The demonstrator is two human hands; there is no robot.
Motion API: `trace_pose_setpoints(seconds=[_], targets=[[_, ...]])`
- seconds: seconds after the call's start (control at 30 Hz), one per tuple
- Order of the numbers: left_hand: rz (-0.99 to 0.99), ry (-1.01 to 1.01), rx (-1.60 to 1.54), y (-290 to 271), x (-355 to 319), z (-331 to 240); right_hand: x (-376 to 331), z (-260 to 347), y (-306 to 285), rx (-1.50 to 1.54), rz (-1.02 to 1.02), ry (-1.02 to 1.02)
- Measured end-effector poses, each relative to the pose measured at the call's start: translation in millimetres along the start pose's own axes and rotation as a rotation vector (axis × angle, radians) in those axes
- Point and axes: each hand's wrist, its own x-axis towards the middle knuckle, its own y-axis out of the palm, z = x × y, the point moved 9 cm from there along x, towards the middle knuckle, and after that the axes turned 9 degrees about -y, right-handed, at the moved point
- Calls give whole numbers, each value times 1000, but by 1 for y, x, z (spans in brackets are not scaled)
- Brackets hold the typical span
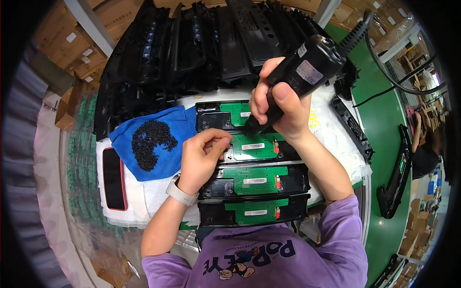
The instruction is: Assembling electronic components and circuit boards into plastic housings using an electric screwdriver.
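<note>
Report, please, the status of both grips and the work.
Right grip around black cylindrical corded power tool. Left grip pinched near left end of second-farthest green rectangular circuit board, contents not visible. In view, tool and left grip partly hide board.

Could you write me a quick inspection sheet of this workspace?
Surface: white-covered table.
Work things: four panels with green boards, lined up; driver; blue cloth bearing small black pieces.
Clutter: phone at left; black parts piled at the far side.
Left hand: fingertips pinched together near a panel; whether they hold anything, I cannot tell.
Right hand: grips the driver.
Cables: black cord from the driver.
Surroundings: cardboard boxes; another person at far right.
</note>
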Motion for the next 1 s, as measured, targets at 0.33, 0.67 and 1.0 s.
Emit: trace_pose_setpoints(seconds=[0.33, 0.67, 1.0], targets=[[58, -103, -120, -2, 4, 1, 10, -12, 21, -165, 73, 136], [90, -146, -265, -2, 4, 9, 2, -5, 24, -17, 178, 115], [284, -169, -497, 12, -10, -8, 9, 48, 0, 430, -8, -203]])
